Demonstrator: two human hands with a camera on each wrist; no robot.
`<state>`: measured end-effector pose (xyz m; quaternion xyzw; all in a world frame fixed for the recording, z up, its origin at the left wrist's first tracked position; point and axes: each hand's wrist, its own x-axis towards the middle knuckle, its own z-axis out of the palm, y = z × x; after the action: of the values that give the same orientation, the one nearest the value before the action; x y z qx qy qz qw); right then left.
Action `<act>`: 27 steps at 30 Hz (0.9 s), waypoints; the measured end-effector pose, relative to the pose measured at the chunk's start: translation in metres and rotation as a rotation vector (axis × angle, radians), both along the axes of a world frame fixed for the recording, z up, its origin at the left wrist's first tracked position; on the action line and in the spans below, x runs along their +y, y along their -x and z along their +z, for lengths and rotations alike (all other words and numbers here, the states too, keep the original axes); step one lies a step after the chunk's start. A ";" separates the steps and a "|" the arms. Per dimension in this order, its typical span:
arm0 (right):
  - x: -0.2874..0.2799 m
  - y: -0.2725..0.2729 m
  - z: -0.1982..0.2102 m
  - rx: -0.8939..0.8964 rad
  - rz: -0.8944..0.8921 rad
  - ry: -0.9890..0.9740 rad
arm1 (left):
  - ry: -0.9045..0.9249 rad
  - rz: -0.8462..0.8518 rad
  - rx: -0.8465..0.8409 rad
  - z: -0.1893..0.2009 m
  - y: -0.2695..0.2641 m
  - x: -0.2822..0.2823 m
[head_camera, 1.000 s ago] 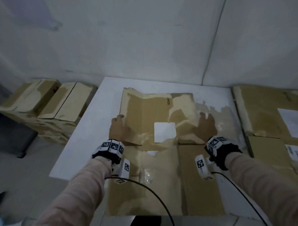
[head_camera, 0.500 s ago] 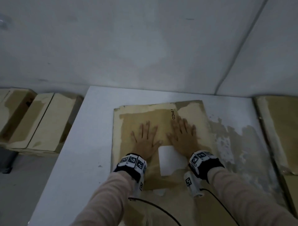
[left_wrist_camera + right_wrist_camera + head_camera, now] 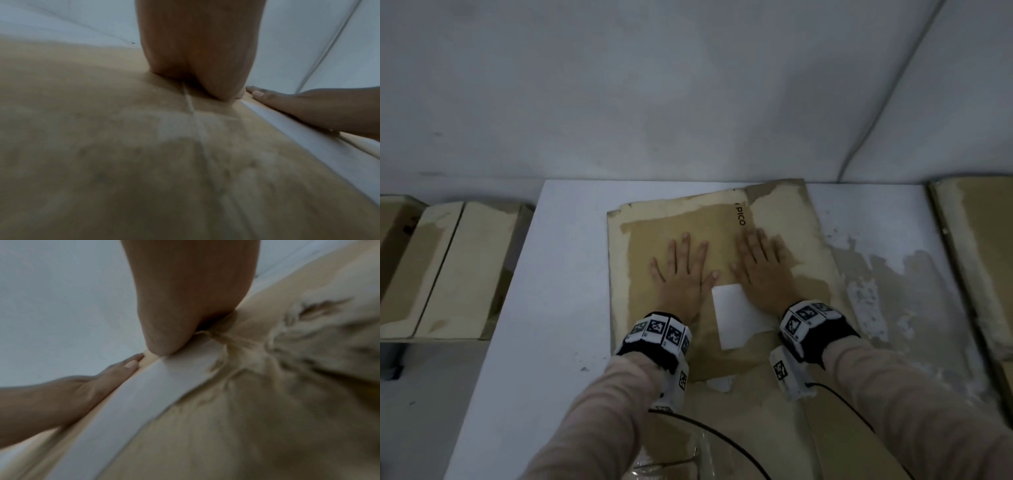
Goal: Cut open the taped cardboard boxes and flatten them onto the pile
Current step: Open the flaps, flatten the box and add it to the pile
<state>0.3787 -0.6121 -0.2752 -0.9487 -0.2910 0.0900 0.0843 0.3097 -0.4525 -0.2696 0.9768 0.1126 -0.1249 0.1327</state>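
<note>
Left hand (image 3: pixel 681 274) and right hand (image 3: pixel 763 270) press flat, fingers straight and spread, on the flattened cardboard box (image 3: pixel 647 240). White label (image 3: pixel 739 315) between the wrists. Box's long axis runs away from the person, tilted slightly left.

A pale grey-white wall (image 3: pixel 654 85) fills the upper half of the head view, dimly and evenly lit; a thin dark line (image 3: pixel 887 92) runs down it from 1 o'clock, curving toward the white surface (image 3: pixel 544 274); that surface meets the wall's foot and is scuffed, with patchy brown residue (image 3: pixel 893 274) at 3 o'clock; grey floor (image 3: pixel 421 411) lies at 8 o'clock, below the surface's left edge.
</note>
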 end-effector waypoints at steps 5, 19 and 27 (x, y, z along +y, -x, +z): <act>-0.012 0.092 -0.012 -0.005 0.202 0.013 | -0.032 -0.011 0.021 0.004 0.000 -0.001; -0.021 0.130 0.011 0.074 0.218 0.128 | 0.303 -0.195 0.090 0.022 0.170 -0.049; -0.092 0.171 0.017 -0.007 0.092 0.119 | -0.021 -0.186 -0.007 0.015 0.260 -0.056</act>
<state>0.2076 -0.7038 -0.2581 -0.9379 -0.3289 0.1078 0.0226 0.0497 -0.5085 -0.2551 0.9848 0.0225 -0.1321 0.1105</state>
